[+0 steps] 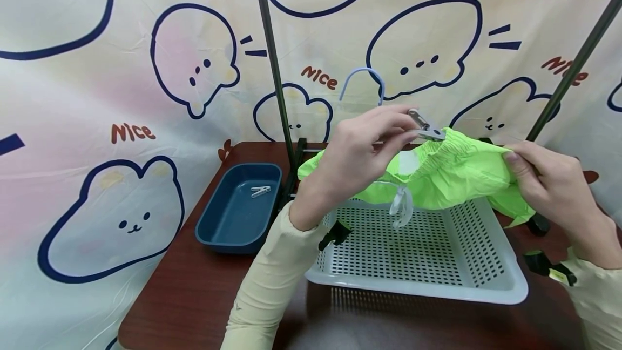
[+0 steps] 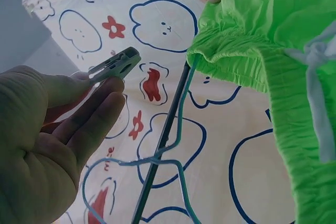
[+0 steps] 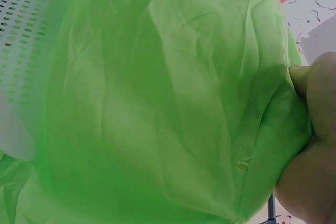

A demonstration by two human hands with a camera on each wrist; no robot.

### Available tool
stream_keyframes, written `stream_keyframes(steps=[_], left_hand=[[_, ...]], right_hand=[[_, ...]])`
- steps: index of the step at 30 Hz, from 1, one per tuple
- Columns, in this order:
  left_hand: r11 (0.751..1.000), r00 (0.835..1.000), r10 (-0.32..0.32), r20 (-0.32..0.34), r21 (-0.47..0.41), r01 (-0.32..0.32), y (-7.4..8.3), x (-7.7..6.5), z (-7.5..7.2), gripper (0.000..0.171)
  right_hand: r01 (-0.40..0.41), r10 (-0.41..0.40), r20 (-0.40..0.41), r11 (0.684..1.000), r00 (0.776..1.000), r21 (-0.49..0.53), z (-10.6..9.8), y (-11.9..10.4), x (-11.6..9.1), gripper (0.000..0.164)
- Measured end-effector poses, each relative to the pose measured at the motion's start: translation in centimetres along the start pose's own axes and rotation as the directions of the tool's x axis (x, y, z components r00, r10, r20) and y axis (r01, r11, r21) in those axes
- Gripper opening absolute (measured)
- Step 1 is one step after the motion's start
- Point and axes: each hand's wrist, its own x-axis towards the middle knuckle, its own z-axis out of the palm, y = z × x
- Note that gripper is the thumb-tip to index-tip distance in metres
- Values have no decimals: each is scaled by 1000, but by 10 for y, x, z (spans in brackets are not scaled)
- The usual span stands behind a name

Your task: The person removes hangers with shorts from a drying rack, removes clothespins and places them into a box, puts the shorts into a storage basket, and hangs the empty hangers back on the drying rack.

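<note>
Head view: the left hand pinches a metal clip near the gathered waistband of the green garment, which the right hand grips between thumb and fingers, held above the white perforated basket.

Garment, right of centre: neon green; drawstring: white. My sleeves, lower frame: pale cream. Basket, lower right: white, perforated in rows. Tray, left of centre: dark blue. Table: red-brown. Backdrop: pastel, navy-outlined cartoon faces, rust-red lettering.
</note>
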Motion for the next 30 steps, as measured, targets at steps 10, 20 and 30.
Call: stream_keyframes(steps=[10,20,30], left_hand=[[999,998,-40,-48,-7,39,-6,-13,-8,11],[997,993,-78,-90,-6,77,-8,-29,-19,9],[995,989,-96,-116,-11,95,-15,-42,-26,10]], right_hand=[[-4,4,-3,1000,1000,3,0,0,0,17],[-18,18,-1,1000,1000,-4,0,-2,0,18],[-12,12,-6,1000,1000,4,0,-1,0,18]])
